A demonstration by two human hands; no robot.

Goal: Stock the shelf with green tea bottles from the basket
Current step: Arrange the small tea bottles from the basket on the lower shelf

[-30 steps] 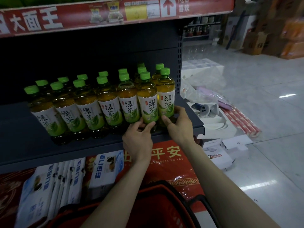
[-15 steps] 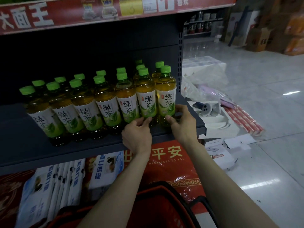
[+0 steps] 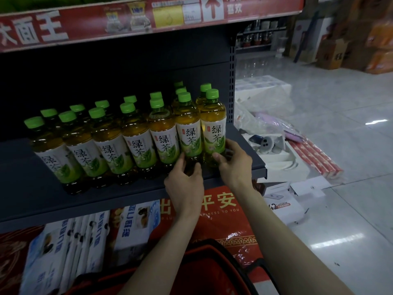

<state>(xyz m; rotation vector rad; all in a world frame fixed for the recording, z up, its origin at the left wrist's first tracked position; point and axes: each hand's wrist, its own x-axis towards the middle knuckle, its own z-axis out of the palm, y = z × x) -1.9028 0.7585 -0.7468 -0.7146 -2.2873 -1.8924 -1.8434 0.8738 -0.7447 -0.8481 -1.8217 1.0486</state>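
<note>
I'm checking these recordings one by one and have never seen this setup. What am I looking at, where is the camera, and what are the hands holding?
There is no machine here. These are a person's two bare hands, filmed by a camera worn on their head that looks forward and down. The dark shelf carries rows of green tea bottles, all upright. The left hand grips the base of the second bottle from the right in the front row. The right hand grips the end bottle beside it. The red basket shows at the bottom edge, below the arms. Boxes lie on the floor to the right.
</note>
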